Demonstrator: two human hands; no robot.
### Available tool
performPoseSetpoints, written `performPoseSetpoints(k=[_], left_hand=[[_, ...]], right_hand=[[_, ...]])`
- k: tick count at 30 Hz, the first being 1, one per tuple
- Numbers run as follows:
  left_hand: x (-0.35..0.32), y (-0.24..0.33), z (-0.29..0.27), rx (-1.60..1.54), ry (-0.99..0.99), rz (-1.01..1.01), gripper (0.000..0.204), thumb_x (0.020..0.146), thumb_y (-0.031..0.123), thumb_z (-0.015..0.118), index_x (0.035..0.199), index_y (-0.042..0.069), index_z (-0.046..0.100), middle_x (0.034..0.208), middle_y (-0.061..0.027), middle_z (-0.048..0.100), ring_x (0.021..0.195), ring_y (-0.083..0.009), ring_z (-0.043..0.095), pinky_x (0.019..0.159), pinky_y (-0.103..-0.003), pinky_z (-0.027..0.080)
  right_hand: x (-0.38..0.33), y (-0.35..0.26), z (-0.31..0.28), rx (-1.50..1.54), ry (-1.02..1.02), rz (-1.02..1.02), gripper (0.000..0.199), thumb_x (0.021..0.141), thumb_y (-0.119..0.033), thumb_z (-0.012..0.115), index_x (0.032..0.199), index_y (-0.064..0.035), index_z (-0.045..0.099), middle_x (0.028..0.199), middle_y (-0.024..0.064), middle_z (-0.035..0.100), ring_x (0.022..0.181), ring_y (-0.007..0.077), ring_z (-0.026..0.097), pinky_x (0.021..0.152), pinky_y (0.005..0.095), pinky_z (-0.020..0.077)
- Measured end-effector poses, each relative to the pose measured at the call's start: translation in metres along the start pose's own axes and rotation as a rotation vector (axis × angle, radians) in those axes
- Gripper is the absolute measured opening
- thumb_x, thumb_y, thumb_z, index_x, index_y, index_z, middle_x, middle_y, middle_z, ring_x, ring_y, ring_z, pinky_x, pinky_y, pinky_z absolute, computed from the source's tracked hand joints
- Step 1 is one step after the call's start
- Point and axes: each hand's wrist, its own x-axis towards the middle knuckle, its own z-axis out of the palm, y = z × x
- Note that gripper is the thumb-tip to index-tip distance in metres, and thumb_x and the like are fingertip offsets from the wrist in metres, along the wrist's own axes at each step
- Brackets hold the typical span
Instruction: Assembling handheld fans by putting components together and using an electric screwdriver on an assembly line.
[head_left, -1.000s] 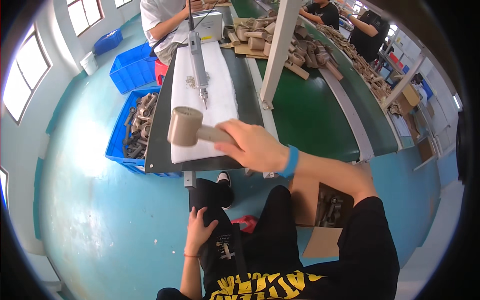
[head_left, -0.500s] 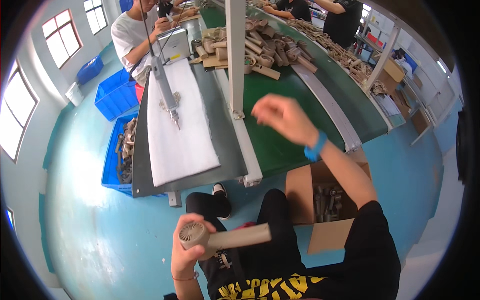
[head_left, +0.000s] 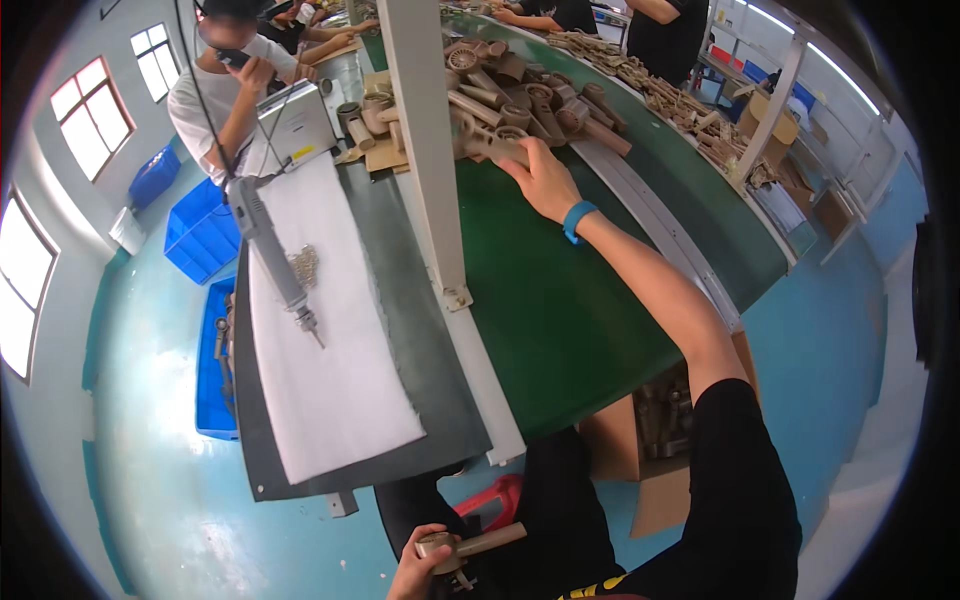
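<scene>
My left hand (head_left: 418, 565) is closed around the round end of a brown hair dryer housing (head_left: 490, 541), low over my lap, its handle pointing right. Across the green belt (head_left: 560, 330) my right arm is stretched out. The right hand (head_left: 545, 180), with a blue wristband, has its fingers closed on a brown hair dryer housing (head_left: 490, 145), slightly blurred, at the near edge of a heap of such housings (head_left: 510, 85). An electric screwdriver (head_left: 265, 245) hangs over a white foam sheet (head_left: 335, 370), beside a small pile of screws (head_left: 303, 265).
A white post (head_left: 425, 150) rises between the foam-covered side table and the belt. A cardboard box (head_left: 612, 440) of dark parts stands under the belt's right end. Blue bins (head_left: 205, 230) line the left floor. Beside a grey box (head_left: 297, 125), a co-worker (head_left: 205, 110) holds a dark object.
My right hand has reached forward from above the bare belt to the heap and closed on a housing. The left hand, still holding its housing, sits lower in view. The view has shifted.
</scene>
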Motion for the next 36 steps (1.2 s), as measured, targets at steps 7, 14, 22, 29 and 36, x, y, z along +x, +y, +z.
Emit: performPoseSetpoints(k=[7, 14, 22, 29, 36], left_hand=[[0.021, 0.002, -0.023, -0.128, -0.036, -0.099, 0.053, 0.084, 0.027, 0.069, 0.127, 0.007, 0.047, 0.115, -0.018, 0.057, 0.1, -0.0306, 0.061, 0.074, -0.045, 0.059], [0.037, -0.024, -0.055, -0.048, -0.05, -0.058, 0.059, 0.089, 0.038, 0.064, 0.134, 0.009, 0.04, 0.13, -0.0127, 0.043, 0.117, -0.0286, 0.049, 0.089, -0.044, 0.052], [0.026, -0.004, -0.019, -0.126, 0.048, -0.133, 0.064, 0.091, 0.045, 0.061, 0.136, 0.008, 0.038, 0.136, -0.0143, 0.037, 0.124, -0.0291, 0.045, 0.097, -0.045, 0.048], [0.04, -0.008, -0.034, -0.111, -0.002, -0.162, 0.065, 0.091, 0.046, 0.06, 0.137, 0.007, 0.037, 0.137, -0.0148, 0.035, 0.126, -0.03, 0.043, 0.101, -0.048, 0.045], [0.046, -0.006, -0.028, -0.113, -0.001, -0.168, 0.055, 0.093, 0.04, 0.059, 0.13, 0.003, 0.041, 0.132, -0.0144, 0.041, 0.12, -0.0277, 0.048, 0.1, -0.049, 0.046]], right_hand=[[0.125, -0.001, 0.051, 0.004, 0.267, 0.407, 0.052, 0.09, -0.039, 0.055, 0.119, 0.0035, 0.049, 0.114, 0.0293, 0.058, 0.105, 0.0455, 0.056, 0.09, 0.05, 0.0457], [0.168, 0.005, 0.071, -0.002, 0.098, 0.146, 0.058, 0.087, -0.013, 0.057, 0.14, -0.0076, 0.035, 0.141, 0.0268, 0.036, 0.119, 0.0451, 0.047, 0.1, 0.0488, 0.0426], [0.123, 0.056, 0.017, -0.131, 0.517, 0.101, 0.011, 0.086, -0.023, 0.062, 0.093, -0.0161, 0.057, 0.077, 0.0075, 0.067, 0.071, 0.0332, 0.065, 0.061, 0.0432, 0.0507], [0.048, 0.236, -0.108, -0.801, 0.309, 0.528, 0.04, 0.08, -0.022, 0.061, 0.12, -0.0186, 0.065, 0.129, 0.0125, 0.059, 0.112, 0.0334, 0.059, 0.092, 0.0407, 0.051], [0.028, 0.24, -0.13, -0.38, -0.029, 0.828, 0.06, 0.09, -0.029, 0.053, 0.146, -0.0217, 0.035, 0.143, 0.0141, 0.044, 0.126, 0.0326, 0.048, 0.103, 0.0452, 0.0419]])
